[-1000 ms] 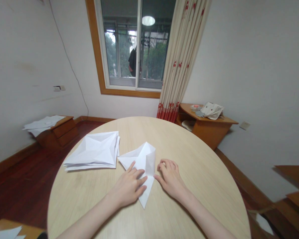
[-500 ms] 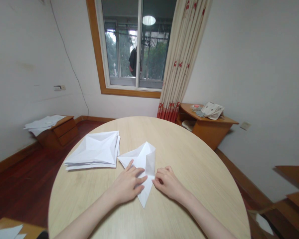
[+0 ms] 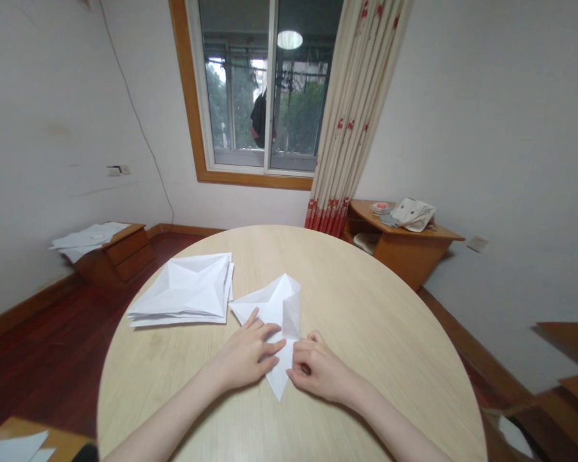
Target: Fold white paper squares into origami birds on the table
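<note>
A partly folded white paper [image 3: 291,314] lies on the round wooden table [image 3: 356,282], one point towards me and others to the left and away. My left hand [image 3: 248,353] rests on its left part, fingers spread and pressing it flat. At the paper's lower right edge is my right hand [image 3: 318,369], its fingers curled and thumb against the index finger; whether the edge is pinched between them is too small to tell. Left of the paper sits a stack of creased white sheets [image 3: 183,289].
A small cabinet [image 3: 128,250] with papers stands at the far left. Behind the table on the right, a corner desk [image 3: 404,250] holds a cloth bag [image 3: 413,213]. More paper [image 3: 14,449] lies on a surface at the bottom left.
My right hand has slid slightly towards me and to the left along the paper's right edge. My left hand keeps its place on the paper.
</note>
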Motion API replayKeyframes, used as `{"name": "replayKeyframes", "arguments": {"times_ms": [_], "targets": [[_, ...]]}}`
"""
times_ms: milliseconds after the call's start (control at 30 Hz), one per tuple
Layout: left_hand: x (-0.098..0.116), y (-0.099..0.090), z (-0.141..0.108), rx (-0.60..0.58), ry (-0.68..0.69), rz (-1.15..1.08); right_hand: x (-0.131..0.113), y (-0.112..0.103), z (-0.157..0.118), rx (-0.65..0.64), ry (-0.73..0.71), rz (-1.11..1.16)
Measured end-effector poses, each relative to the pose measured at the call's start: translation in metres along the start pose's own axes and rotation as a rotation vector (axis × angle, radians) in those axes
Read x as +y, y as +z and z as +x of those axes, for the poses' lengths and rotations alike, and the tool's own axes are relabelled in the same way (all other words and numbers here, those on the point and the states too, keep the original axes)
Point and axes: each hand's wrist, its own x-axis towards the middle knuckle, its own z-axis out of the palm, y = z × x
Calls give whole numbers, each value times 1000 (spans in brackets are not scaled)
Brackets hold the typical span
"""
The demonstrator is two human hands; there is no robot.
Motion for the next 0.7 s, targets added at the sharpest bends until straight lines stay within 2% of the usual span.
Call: {"name": "replayKeyframes", "arguments": {"times_ms": [500, 700], "targets": [[-1, -1, 0, 17, 10, -19, -10, 6, -3, -86, -108, 137], [0, -3, 0, -2, 5, -6, -10, 9, -4, -69, -105, 176]]}}
